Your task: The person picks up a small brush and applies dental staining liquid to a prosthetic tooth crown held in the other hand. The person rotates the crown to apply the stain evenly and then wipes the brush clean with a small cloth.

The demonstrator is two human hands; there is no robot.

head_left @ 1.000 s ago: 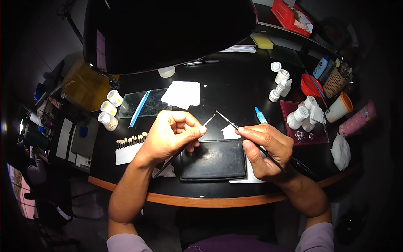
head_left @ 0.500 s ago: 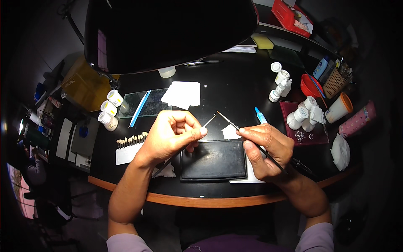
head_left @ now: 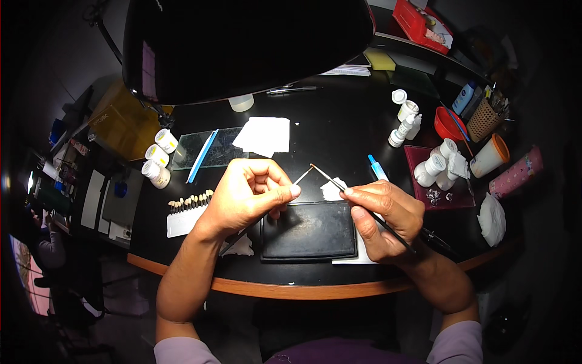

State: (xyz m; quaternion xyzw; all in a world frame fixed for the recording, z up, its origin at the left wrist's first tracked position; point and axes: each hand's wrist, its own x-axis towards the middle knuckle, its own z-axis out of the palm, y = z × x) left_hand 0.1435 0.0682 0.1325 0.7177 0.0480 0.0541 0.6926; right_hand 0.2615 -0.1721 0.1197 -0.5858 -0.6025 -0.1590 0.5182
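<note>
My left hand [head_left: 248,191] is closed around a thin tool [head_left: 301,177] with a pale, slender front end. Its dark rear end shows below the wrist; the kind of tool and whatever sits on its tip are too small to make out. My right hand [head_left: 388,218] pinches a fine brush [head_left: 329,178] with a dark handle and a reddish-brown tip. Both tips meet, or nearly so, above the far edge of a flat black box [head_left: 309,233]. A crumpled white tissue [head_left: 333,189] lies behind the brush, beside my right fingertips.
A tooth shade guide [head_left: 189,212] and white jars [head_left: 157,156] stand at left. Behind are a glass slab [head_left: 209,148] and white paper [head_left: 265,136]. Rightward sit more bottles [head_left: 431,168], a red bowl [head_left: 448,124] and a blue-capped dropper [head_left: 376,167]. A dark lamp [head_left: 242,48] hangs overhead.
The brush tip has shifted slightly left and down, closing the small gap to the left tool's tip. My left hand has barely moved.
</note>
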